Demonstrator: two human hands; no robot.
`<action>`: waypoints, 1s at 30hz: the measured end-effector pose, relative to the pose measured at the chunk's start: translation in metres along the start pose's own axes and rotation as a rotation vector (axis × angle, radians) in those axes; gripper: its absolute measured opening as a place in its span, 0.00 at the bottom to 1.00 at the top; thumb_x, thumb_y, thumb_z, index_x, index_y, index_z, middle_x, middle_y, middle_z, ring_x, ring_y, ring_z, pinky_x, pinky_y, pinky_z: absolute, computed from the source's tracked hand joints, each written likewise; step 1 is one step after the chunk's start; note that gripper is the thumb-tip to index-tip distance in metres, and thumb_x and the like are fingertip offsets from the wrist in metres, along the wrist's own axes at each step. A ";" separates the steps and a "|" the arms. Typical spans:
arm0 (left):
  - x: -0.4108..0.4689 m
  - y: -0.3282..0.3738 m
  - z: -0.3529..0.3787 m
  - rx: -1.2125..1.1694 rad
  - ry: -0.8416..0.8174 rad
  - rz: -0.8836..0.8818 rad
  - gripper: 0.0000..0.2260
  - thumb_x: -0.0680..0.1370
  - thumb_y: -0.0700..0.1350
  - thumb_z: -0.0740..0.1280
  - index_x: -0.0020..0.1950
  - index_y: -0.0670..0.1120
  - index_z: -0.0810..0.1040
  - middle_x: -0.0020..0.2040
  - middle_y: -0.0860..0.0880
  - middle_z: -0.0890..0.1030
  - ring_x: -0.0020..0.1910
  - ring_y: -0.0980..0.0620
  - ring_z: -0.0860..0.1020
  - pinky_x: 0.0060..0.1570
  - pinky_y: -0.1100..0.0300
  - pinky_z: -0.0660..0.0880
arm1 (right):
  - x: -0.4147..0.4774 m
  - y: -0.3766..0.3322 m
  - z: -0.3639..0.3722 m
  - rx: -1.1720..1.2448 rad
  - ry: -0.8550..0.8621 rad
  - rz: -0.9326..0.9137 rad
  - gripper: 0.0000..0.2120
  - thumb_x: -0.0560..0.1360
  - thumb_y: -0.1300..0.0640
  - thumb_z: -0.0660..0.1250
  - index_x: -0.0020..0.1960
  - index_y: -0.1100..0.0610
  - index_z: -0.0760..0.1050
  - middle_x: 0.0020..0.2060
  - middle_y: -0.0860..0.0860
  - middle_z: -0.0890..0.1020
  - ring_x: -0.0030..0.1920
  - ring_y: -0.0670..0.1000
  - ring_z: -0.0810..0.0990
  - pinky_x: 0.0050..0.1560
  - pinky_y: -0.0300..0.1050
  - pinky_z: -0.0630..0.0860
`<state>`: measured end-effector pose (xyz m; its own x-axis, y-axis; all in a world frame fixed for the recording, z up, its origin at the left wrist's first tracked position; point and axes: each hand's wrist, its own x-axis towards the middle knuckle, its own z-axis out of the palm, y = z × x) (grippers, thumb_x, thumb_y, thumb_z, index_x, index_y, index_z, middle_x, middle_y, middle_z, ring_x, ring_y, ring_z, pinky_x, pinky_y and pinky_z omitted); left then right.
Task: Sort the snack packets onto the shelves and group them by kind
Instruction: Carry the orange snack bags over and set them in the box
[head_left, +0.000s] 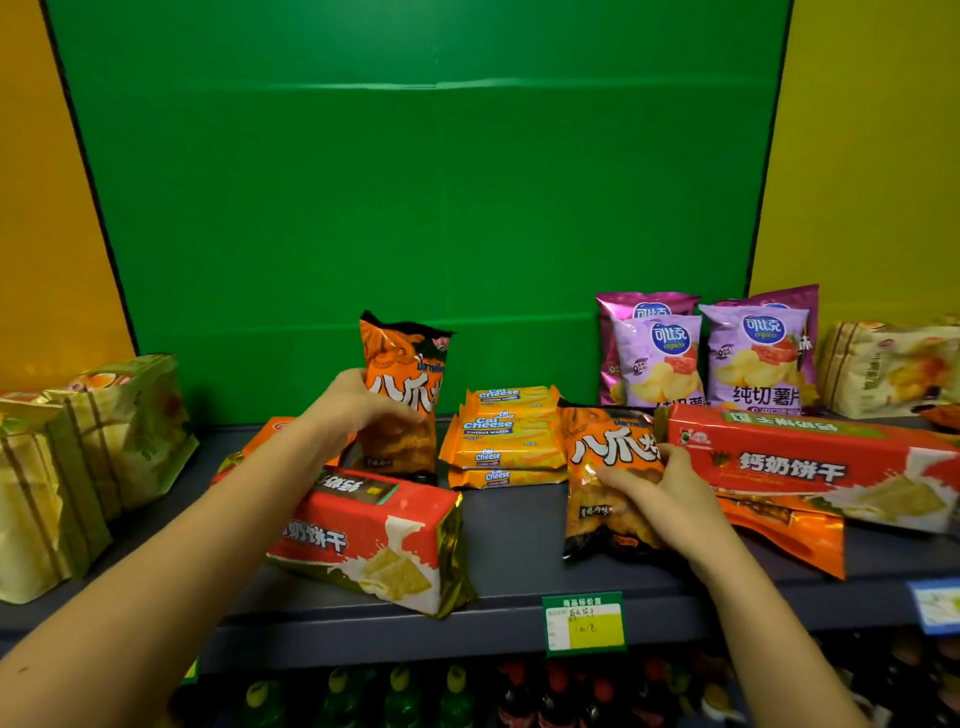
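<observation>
My left hand (358, 405) grips an orange-and-black snack bag (402, 374) that stands upright near the back of the grey shelf (509, 525). My right hand (660, 499) holds a second bag of the same kind (602, 457), tilted at the shelf's middle right. Between them lies a stack of yellow cheese wafer packets (504, 436). A red biscuit pack (374, 535) lies under my left forearm. Another long red biscuit pack (810, 462) rests at the right on an orange packet (789, 530).
Purple crisp bags (706, 353) stand at the back right against the green panel. Yellow-green bags (78, 457) fill the left end, and a pale bag (888, 369) sits at the far right. A price tag (584, 623) hangs on the shelf edge. Drink bottles (457, 696) fill the shelf below.
</observation>
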<state>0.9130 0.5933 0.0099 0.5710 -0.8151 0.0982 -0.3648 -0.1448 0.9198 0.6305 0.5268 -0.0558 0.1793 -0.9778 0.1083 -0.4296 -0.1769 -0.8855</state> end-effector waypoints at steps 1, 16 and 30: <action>-0.002 0.002 0.000 -0.028 0.041 0.070 0.17 0.64 0.35 0.77 0.48 0.43 0.76 0.46 0.45 0.80 0.43 0.47 0.77 0.39 0.60 0.72 | 0.000 0.000 0.001 0.039 0.008 -0.009 0.37 0.66 0.44 0.72 0.69 0.57 0.63 0.62 0.55 0.76 0.61 0.56 0.75 0.63 0.54 0.71; -0.047 0.095 0.018 -0.321 -0.077 0.552 0.22 0.61 0.37 0.77 0.52 0.48 0.78 0.45 0.55 0.84 0.41 0.62 0.82 0.42 0.67 0.77 | -0.013 -0.027 -0.057 0.210 0.354 -0.421 0.35 0.64 0.47 0.75 0.67 0.50 0.65 0.63 0.49 0.75 0.62 0.50 0.74 0.63 0.50 0.73; -0.126 0.179 0.281 -0.375 -0.608 0.320 0.17 0.67 0.36 0.73 0.54 0.46 0.78 0.35 0.55 0.84 0.30 0.60 0.81 0.27 0.70 0.75 | -0.054 0.098 -0.311 0.281 0.659 -0.227 0.42 0.57 0.41 0.77 0.67 0.51 0.68 0.60 0.49 0.78 0.57 0.50 0.79 0.61 0.55 0.75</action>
<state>0.5694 0.5122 0.0560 -0.0631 -0.9650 0.2547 -0.1086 0.2603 0.9594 0.3036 0.5275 -0.0080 -0.3685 -0.8007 0.4723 -0.1877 -0.4336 -0.8814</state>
